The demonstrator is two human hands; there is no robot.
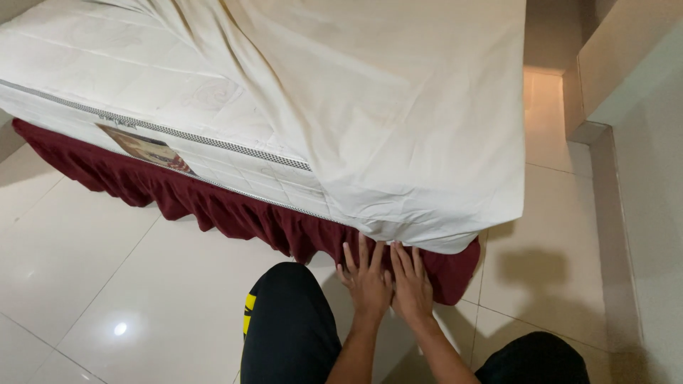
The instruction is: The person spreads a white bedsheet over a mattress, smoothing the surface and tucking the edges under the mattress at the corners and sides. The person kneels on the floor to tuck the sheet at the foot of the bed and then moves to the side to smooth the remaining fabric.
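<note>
Down at the corner of the bed, both hands sit side by side, flat and with fingers spread, neither one closed on anything. The left hand [365, 279] and the right hand [410, 282] touch each other along their inner edges, and their fingertips reach up under the hanging edge of the cream-white cotton bedsheet [398, 121]. That sheet drapes over the near corner of the thick white quilted mattress [121, 78], its lower hem hanging loose just above the fingertips, a little rumpled where it folds round the corner. Beneath the palms and to either side of them runs the dark maroon pleated bed skirt [213, 206]; the hands press against it right at the corner. Away to the left of the left hand, the mattress side is bare of sheet, showing its grey woven piping and a small rectangular printed label [146, 148].

Below the wrists, the person's knees in black trousers [288, 327] frame the arms, the left knee carrying a small yellow marking. All around lies the glossy pale cream tiled floor [92, 277], catching a spot of lamp glare well left of the hands. Off to the right of the right hand, a beige wall [651, 185] rises close alongside the bed.
</note>
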